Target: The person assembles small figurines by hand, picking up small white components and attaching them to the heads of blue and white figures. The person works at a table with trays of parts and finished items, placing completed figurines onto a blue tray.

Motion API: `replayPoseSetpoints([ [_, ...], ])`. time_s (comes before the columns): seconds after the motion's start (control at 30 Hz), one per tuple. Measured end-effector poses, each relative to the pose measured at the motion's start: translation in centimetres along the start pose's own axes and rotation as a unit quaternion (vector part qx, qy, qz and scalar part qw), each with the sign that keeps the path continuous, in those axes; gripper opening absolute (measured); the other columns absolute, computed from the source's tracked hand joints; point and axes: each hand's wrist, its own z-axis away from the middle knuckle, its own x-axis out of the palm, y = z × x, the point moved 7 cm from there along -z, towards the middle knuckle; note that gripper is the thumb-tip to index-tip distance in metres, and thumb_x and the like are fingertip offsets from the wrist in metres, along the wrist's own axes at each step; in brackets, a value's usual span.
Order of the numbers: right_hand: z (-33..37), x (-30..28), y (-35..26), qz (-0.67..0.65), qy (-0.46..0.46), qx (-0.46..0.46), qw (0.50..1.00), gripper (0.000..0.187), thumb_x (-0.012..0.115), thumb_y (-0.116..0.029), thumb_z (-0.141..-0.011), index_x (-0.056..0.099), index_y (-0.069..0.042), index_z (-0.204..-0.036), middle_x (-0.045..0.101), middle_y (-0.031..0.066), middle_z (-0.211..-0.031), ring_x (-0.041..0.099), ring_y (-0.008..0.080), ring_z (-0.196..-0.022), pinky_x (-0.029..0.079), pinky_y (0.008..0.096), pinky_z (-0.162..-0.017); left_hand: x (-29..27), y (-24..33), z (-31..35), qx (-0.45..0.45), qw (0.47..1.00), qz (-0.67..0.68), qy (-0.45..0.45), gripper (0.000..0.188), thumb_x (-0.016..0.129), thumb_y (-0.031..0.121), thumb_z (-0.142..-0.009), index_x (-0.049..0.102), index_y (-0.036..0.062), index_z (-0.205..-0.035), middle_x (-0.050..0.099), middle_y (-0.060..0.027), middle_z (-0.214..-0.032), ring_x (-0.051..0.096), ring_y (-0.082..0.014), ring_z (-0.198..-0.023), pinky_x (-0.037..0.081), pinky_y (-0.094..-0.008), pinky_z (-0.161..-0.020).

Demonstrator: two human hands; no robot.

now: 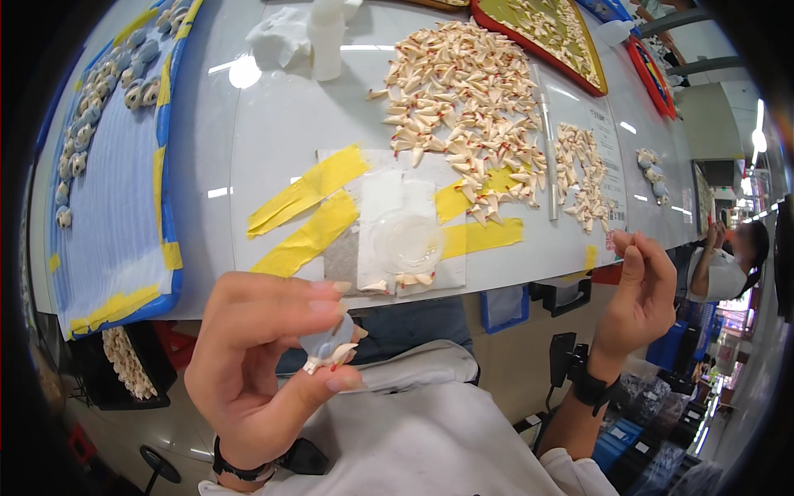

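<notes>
My left hand (pixel 248 355) pinches a small blue-and-cream figurine (pixel 327 343) between thumb and fingers, above my lap by the table's front edge. Cream pieces with red marks show at its lower end. My right hand (pixel 641 289) is raised at the right, over the table's front edge. Its fingers are curled in toward the thumb; whatever they hold, if anything, cannot be made out. Between the hands, a clear round dish (pixel 407 241) sits on a taped-down white pad (pixel 376 194). A few cream pieces (pixel 413 281) lie along the pad's front edge.
A large pile of red-marked cream pieces (pixel 463 91) covers the back middle. A metal rod (pixel 549 157) separates it from a smaller group (pixel 583 174). At left stands a blue tray (pixel 116 248) with several figurines; a white bottle (pixel 325 41) and a red-rimmed tray (pixel 591 83) stand behind.
</notes>
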Motion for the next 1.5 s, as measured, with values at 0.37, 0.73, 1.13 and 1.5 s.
replayPoseSetpoints([
  [0.37, -0.5, -1.7, 1.1, -0.002, 0.038, 0.059, 0.998, 0.008, 0.056, -0.001, -0.082, 0.059, 0.003, -0.087, 0.060, 0.0094, -0.083, 0.055, 0.0158, -0.075, 0.045, 0.0241, -0.065, 0.7, -0.1, 0.0, -0.020, 1.000, 0.012, 0.005, 0.037, 0.070, 0.000, -0.067, 0.051, -0.0055, -0.098, 0.046, -0.0167, -0.099, 0.053, -0.0206, -0.088, 0.054, -0.0306, -0.072],
  [0.73, -1.1, 2.3, -2.1, -0.266, -0.066, 0.156, 0.949, 0.015, 0.065, 0.006, -0.071, 0.056, 0.005, -0.084, 0.060, 0.0110, -0.083, 0.057, 0.0143, -0.075, 0.045, 0.0243, -0.072, 1.0, -1.0, -0.3, 0.020, 0.999, 0.028, 0.007, 0.049, 0.073, 0.014, -0.066, 0.044, 0.0014, -0.104, 0.046, -0.0122, -0.099, 0.057, -0.0192, -0.076, 0.047, -0.0232, -0.060],
  [1.13, -0.9, 8.7, -12.1, -0.105, -0.227, -0.172, 0.953, 0.018, 0.066, 0.007, -0.054, 0.060, -0.002, -0.069, 0.054, 0.0075, -0.070, 0.049, 0.0193, -0.066, 0.038, 0.0272, -0.060, -0.2, -0.5, -0.2, 0.068, 0.997, 0.030, -0.008, 0.034, 0.069, 0.016, -0.071, 0.047, 0.0044, -0.094, 0.048, -0.0154, -0.097, 0.055, -0.0233, -0.084, 0.047, -0.0282, -0.067],
  [1.5, -0.4, 8.6, -12.6, -0.124, -0.217, -0.181, 0.951, 0.018, 0.065, 0.008, -0.054, 0.060, -0.001, -0.069, 0.054, 0.0078, -0.070, 0.049, 0.0193, -0.067, 0.037, 0.0264, -0.060, 0.8, -1.1, -0.3, -0.007, 0.989, 0.147, 0.005, 0.042, 0.072, 0.019, -0.071, 0.045, 0.0019, -0.098, 0.048, -0.0156, -0.094, 0.061, -0.0260, -0.076, 0.053, -0.0262, -0.059],
])
